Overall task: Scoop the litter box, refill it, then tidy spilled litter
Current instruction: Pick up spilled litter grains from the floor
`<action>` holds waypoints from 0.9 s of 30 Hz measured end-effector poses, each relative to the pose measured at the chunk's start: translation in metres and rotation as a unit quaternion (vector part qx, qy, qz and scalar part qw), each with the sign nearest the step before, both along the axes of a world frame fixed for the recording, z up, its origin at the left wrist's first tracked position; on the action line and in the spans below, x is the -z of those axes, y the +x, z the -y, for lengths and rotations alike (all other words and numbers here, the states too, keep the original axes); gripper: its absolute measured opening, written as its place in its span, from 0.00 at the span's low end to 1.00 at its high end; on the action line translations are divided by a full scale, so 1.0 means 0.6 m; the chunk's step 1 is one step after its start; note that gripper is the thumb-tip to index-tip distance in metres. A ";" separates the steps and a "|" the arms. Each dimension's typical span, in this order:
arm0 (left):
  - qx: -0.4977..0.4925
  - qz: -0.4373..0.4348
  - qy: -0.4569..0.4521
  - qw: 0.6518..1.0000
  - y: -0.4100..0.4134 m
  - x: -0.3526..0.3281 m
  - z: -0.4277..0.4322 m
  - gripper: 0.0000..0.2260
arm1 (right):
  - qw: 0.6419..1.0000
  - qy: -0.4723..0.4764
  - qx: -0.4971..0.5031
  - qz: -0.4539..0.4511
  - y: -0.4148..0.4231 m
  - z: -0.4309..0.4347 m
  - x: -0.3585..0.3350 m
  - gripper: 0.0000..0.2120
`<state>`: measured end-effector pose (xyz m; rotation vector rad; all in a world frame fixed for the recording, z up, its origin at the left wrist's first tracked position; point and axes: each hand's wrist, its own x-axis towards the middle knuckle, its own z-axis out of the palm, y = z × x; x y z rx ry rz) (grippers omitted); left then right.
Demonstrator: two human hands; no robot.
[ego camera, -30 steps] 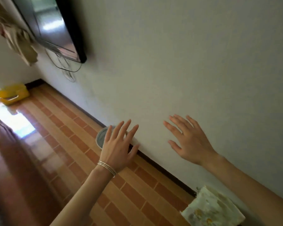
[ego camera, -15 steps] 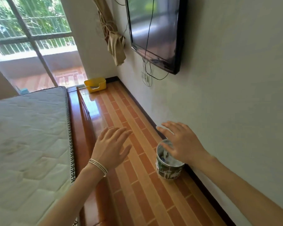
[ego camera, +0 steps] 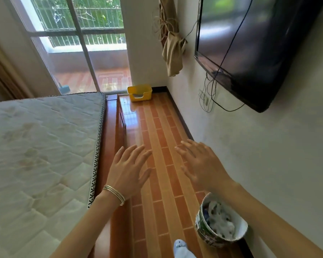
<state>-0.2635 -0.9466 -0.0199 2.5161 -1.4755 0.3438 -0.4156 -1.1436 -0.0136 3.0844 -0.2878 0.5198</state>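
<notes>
Ahead, both hands are held out above the tiled floor (ego camera: 162, 164), backs turned up. The left hand (ego camera: 128, 171) is stretched with its fingers straight and spread, its grip apart and nothing held; thin bangles (ego camera: 114, 194) are worn at its wrist. The right hand (ego camera: 203, 164) is likewise held flat, its grip apart and nothing held.

The yellow litter box (ego camera: 139, 93) is set at the far end of the floor strip, in the corner beside the window, well apart from both hands, its low-cut front turned toward the camera.

A bare mattress (ego camera: 41, 146) on a wooden bed frame (ego camera: 108, 127) is seen on the left. A patterned bin (ego camera: 205, 233) holding crumpled white material is stood against the wall base at the lower right. A television (ego camera: 250, 43) is mounted on that wall, with cables hung below it, and a beige cloth (ego camera: 172, 51) is hung near the corner.
</notes>
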 end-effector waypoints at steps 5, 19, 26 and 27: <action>-0.035 -0.003 0.010 0.999 0.106 -0.019 0.131 0.23 | 0.999 0.000 -0.034 -0.015 0.133 0.144 -0.021 0.25; -0.065 -0.003 -0.016 0.998 0.436 0.006 0.338 0.22 | 0.996 0.001 -0.082 0.023 0.484 0.367 -0.004 0.27; -0.043 0.012 -0.018 0.999 0.689 -0.017 0.416 0.22 | 0.998 -0.014 -0.065 0.005 0.730 0.435 -0.009 0.25; -0.036 0.017 -0.017 0.999 0.723 -0.022 0.426 0.22 | 0.998 -0.018 -0.060 0.009 0.764 0.444 -0.013 0.25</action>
